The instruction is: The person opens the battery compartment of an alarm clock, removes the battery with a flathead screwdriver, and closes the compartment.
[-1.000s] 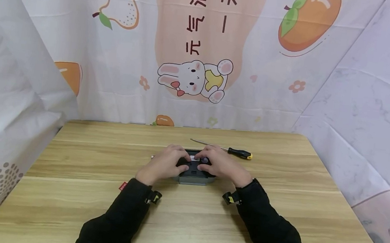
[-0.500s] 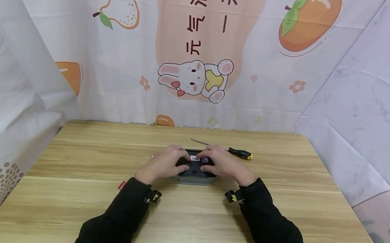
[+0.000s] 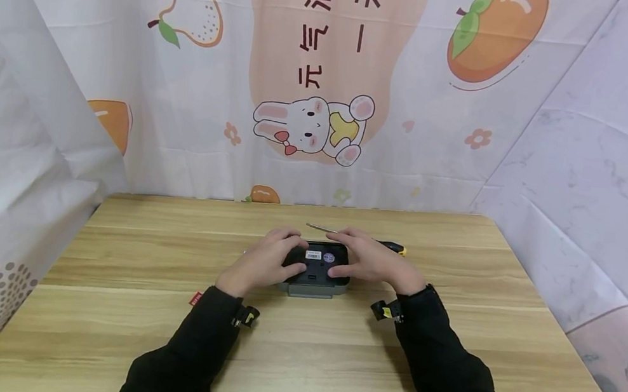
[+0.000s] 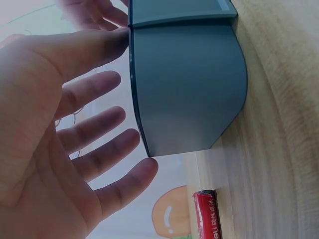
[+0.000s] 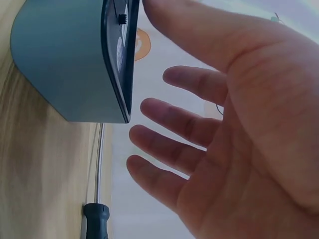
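Observation:
A grey box-shaped device [image 3: 311, 290] lies on the table with its black recessed back facing up. That back carries a white barcode label [image 3: 313, 255] and a round purple sticker [image 3: 328, 257]. My left hand [image 3: 264, 260] rests at the device's left side, its thumb on the edge and the other fingers spread loosely along the rim in the left wrist view. At the right side, my right hand [image 3: 373, 260] has its thumb at the edge and its other fingers extended, apart from the box in the right wrist view. Neither hand curls round anything.
Behind the right hand lies a screwdriver [image 3: 391, 247] with a black and yellow handle, partly covered in the head view. A red battery [image 4: 207, 214] lies left of the device. A printed curtain [image 3: 185, 106] hangs behind the wooden table [image 3: 297, 360].
My right hand has drawn back to the right and spread its fingers, uncovering the round sticker and more of the black back. The left hand and the device have hardly moved.

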Demonstrator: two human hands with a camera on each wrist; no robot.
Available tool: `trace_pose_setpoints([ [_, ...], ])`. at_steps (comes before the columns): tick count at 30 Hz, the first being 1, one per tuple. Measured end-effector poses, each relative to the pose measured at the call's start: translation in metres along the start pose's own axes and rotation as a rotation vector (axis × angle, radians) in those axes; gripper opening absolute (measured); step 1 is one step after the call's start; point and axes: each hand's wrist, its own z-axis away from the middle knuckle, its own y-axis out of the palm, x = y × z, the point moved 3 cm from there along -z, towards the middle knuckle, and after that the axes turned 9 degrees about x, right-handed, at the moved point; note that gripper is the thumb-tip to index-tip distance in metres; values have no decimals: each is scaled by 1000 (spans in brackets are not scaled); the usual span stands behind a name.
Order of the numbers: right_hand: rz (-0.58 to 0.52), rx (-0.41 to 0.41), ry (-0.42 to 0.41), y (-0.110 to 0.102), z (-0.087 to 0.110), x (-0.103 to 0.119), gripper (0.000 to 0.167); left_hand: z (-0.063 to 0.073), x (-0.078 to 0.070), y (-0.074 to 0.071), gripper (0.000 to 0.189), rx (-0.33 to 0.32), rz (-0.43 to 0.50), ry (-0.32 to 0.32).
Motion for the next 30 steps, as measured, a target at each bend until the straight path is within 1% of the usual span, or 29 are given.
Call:
trace_pose_setpoints([
  [8,-38,65,22,4,-1,-3,100,0,-1,0,47,8,-1,5],
  [12,-40,90,30,6,-2,-5,109,0,0,0,53,17,3,10],
  [14,-40,97,31,7,-2,-5,111,-1,0,1,59,26,5,13],
  [17,-43,106,33,8,-2,-6,114,-1,0,1,68,49,12,0],
  [23,-55,137,57,10,-2,-8,120,0,0,3,84,107,34,-52],
  [26,-64,154,69,11,-2,-9,122,0,0,4,90,120,44,-63],
  [30,-67,163,73,12,-2,-11,124,0,1,5,94,121,55,-54],
])
